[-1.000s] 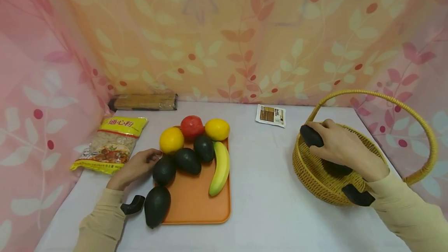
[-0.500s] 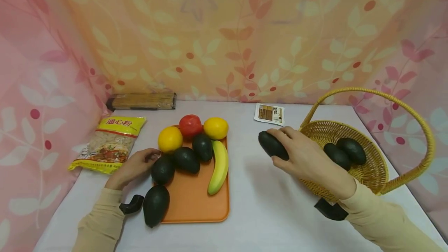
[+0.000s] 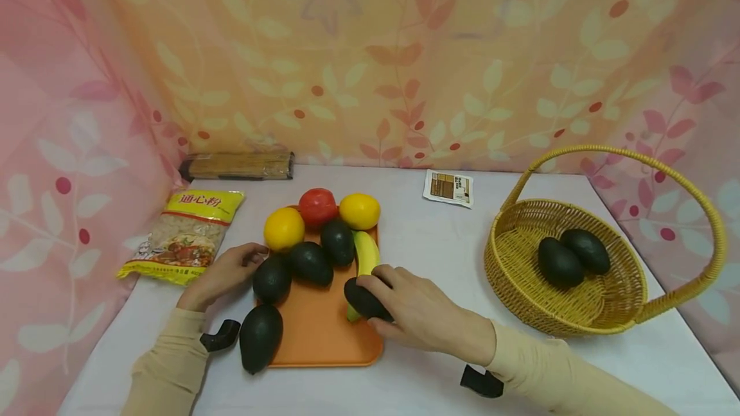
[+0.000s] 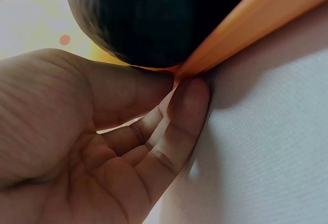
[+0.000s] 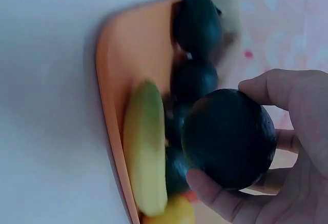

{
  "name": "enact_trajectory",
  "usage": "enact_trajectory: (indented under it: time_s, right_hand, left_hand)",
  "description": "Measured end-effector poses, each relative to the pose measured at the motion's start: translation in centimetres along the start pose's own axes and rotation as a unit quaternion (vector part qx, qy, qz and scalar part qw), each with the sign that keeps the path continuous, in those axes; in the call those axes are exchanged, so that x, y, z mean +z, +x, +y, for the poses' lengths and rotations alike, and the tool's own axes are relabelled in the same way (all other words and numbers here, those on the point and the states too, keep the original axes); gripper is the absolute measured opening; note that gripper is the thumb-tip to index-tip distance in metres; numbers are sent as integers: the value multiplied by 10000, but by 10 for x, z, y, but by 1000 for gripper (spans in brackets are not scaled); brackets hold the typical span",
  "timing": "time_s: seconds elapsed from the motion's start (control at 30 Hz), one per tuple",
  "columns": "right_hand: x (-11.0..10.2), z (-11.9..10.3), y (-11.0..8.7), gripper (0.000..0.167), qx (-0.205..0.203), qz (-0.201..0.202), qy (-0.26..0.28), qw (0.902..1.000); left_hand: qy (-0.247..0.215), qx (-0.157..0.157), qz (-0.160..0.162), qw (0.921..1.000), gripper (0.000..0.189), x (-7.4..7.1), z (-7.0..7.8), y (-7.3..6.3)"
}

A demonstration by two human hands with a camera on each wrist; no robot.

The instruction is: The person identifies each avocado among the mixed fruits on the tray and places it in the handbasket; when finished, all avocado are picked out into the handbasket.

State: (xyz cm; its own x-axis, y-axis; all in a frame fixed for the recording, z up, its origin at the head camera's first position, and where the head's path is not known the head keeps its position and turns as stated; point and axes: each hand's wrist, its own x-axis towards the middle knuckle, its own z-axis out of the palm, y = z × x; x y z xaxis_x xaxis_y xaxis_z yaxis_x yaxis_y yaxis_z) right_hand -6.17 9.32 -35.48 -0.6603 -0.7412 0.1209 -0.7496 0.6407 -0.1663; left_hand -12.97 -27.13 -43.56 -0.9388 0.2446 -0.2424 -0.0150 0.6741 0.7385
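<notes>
My right hand grips a dark avocado above the right part of the orange tray, partly covering the banana. At the tray's left edge, my left hand pinches the rim between thumb and fingers. Close above that thumb sits another avocado. Several more avocados lie on the tray, one overlapping its left edge. A red fruit, an orange and a yellow lemon-like fruit line the far side. Two avocados rest in the wicker basket.
The basket's tall handle arches over the right side. A yellow pasta bag lies left of the tray. Behind are a wrapped bundle of sticks and a small white sachet. Patterned curtains enclose the table.
My right hand has carried the avocado left, out of the basket and over the tray beside the banana. The left hand stays at the tray's rim.
</notes>
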Motion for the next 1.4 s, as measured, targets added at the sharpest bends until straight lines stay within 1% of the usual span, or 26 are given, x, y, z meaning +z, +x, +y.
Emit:
enact_trajectory:
  time_s: [0.07,0.2,0.33,0.47,0.63,0.8,1.0,1.1,1.27,1.4]
  right_hand:
    - [7,-7,3,52,-224,-62,-114,9997]
    - [20,-20,7,50,-663,-5,-305,9973]
    - [31,-27,10,48,-906,81,-301,9954]
    - [40,-31,13,51,-939,31,-293,9951]
    - [48,-35,13,53,-1017,75,-442,9938]
    - [48,-37,13,50,-1080,15,-504,9929]
    - [45,-39,14,51,-1076,-85,-373,9935]
    - [45,-40,15,51,-1044,-53,-406,9937]
    - [48,-45,19,51,-1002,134,-419,9940]
    - [51,-49,22,46,-1137,164,-312,9929]
  left_hand:
    - [-14,-9,-23,10000,36,0,0,0]
    - [-31,-139,-57,9999,37,-1,1,0]
    - [-60,-161,-86,9998,38,-1,1,0]
    - [-77,-130,-98,9998,39,-1,1,-1]
    - [-74,-132,-104,9998,39,-1,-1,-1]
    - [-61,-122,-93,9999,38,-1,-2,0]
    - [-70,-57,-90,9999,37,-1,-2,0]
    - [-47,-40,-97,9999,38,-1,-2,0]
    - [-45,-106,-118,9999,38,-1,-2,1]
    - [-52,-91,-160,9998,38,-1,-2,1]
